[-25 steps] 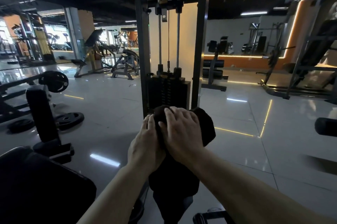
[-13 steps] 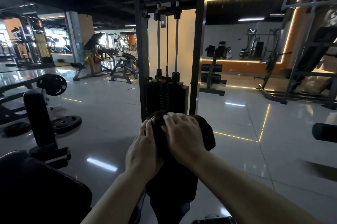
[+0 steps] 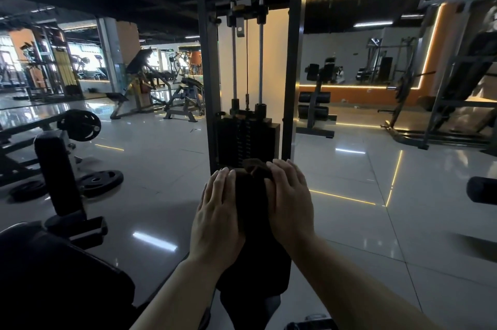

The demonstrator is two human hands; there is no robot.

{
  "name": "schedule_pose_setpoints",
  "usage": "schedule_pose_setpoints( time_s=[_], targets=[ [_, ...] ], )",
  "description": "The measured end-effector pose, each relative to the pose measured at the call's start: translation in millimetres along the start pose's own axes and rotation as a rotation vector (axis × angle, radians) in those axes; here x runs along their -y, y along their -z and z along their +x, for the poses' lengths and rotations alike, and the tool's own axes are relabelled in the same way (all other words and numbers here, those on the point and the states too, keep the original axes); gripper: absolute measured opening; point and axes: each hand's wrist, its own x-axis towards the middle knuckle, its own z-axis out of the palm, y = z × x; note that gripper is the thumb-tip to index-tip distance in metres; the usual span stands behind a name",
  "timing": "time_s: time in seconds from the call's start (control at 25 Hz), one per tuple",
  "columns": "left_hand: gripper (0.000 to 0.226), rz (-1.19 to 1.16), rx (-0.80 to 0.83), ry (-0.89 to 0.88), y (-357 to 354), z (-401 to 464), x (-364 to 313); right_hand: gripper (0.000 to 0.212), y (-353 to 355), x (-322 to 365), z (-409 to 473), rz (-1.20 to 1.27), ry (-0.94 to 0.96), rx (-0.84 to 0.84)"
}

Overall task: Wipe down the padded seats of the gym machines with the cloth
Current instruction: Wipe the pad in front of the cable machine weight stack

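Glossy tiled floor (image 3: 166, 157), dim gym. One cloth (image 3: 251, 195) on one pad (image 3: 258, 265); two hands (image 3: 217, 222) (image 3: 291, 206) pressing, fingers straight.

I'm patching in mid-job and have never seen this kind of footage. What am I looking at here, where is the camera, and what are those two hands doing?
There is one view, from a camera worn on the person's head, looking forward and down, so the two forearms reaching in from the bottom are the wearer's own. The setting is a gym. Straight ahead stands a tall machine frame with a weight stack and guide rods. In front of it is a narrow black padded seat. The left hand and right hand lie on either side of the pad with fingers fairly straight, pressing a dark cloth that is bunched at the pad's far end between them. Loose weight plates lie on the shiny tiled floor to the left.
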Motion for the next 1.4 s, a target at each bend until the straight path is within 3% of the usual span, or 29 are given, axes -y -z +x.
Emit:
schedule_pose_setpoints(
  time_s=[0.08, 0.16, 0.32, 0.48, 0.64, 0.8, 1.0, 1.16, 1.28, 1.4],
  targets=[
    [0.073, 0.002, -0.001, 0.001, -1.8, -0.4, 1.8, 0.040, 2.0, 8.6, -6.2, -0.132, 0.086, 0.014],
    [0.074, 0.003, -0.001, -0.014, -2.1, 1.6, 2.1, 0.048, 9.2, 27.5, 6.7, -0.170, 0.169, 0.154],
    [0.075, -0.032, 0.004, -0.021, 1.4, 1.7, 0.6, 0.051, 20.4, 16.5, 30.5, -0.099, 0.232, 0.348],
    [0.077, -0.094, -0.002, -0.026, 4.3, 1.9, 1.3, 0.053, 22.7, -14.5, 22.0, 0.091, 0.096, 0.280],
    [0.061, -0.285, -0.092, -0.082, 2.5, 5.2, 12.4, 0.047, 5.3, 7.7, 15.5, -0.080, 0.286, 0.129],
    [0.061, -0.322, -0.119, -0.118, -8.8, 5.2, 22.7, 0.048, -12.6, -24.1, -13.4, -0.101, 0.349, -0.069],
    [0.054, -0.296, -0.154, -0.085, -20.1, 3.4, 22.1, 0.054, -35.8, -54.9, -78.8, -0.124, 0.368, -0.090],
    [0.058, -0.307, -0.192, -0.083, -20.4, 2.1, 18.2, 0.051, -19.2, -37.3, -28.0, -0.112, 0.444, -0.099],
    [0.059, -0.314, -0.205, -0.072, -19.6, 2.6, 14.6, 0.045, -13.0, -15.0, 17.8, -0.005, 0.334, -0.133],
    [0.054, -0.284, -0.221, -0.037, -22.1, 2.5, 10.5, 0.043, -30.1, -18.1, 4.7, -0.010, 0.249, -0.258]
  ],
)
